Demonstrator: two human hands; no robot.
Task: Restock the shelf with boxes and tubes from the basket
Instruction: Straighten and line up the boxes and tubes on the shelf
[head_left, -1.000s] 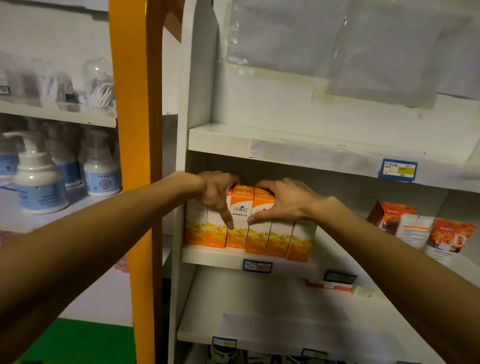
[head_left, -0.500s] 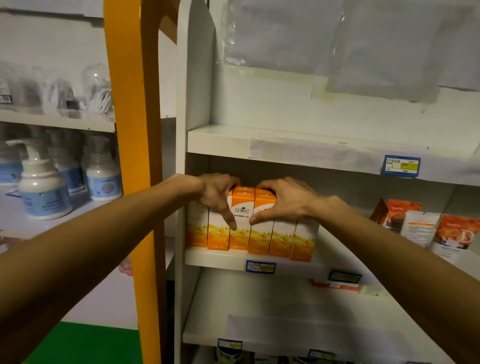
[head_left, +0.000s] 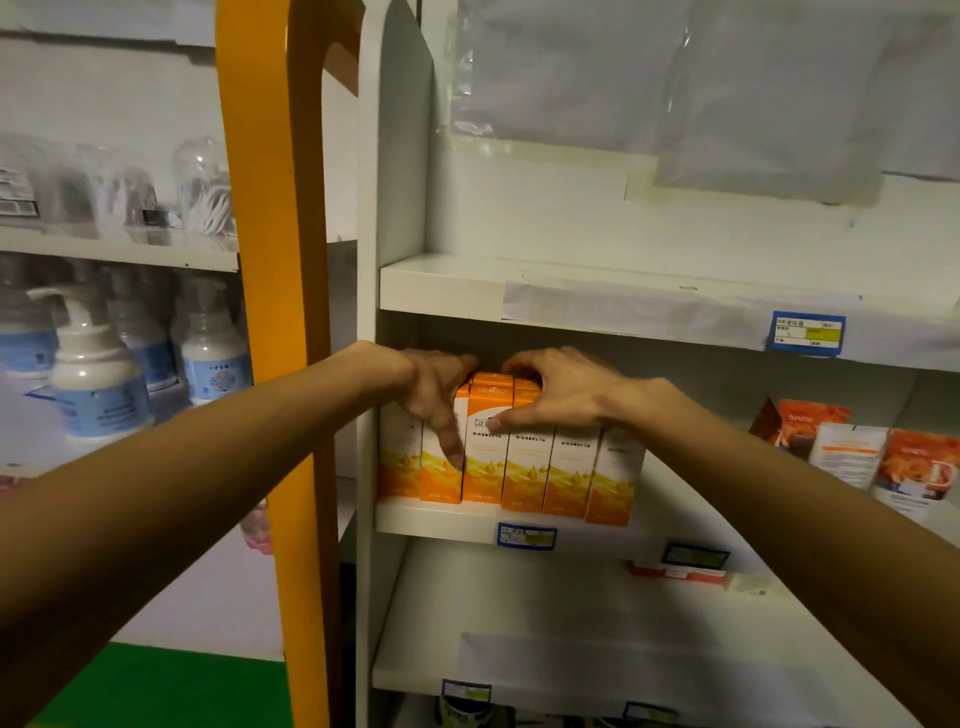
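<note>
Nothing has shifted since earlier: our left hand (head_left: 434, 395) and right hand (head_left: 550, 397) still curl over the orange boxes (head_left: 506, 457). Squeezing unevenly, we could tip the rightmost box off the shelf edge (head_left: 441, 522).

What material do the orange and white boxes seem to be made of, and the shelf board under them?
The orange and white boxes look like thin printed cardboard with a slightly glossy finish: sharp folded edges, flat printed faces, a soft sheen. The shelf board looks like painted metal or laminated board, white and smooth; its front edge is thin and even, but the picture does not settle which.
</note>
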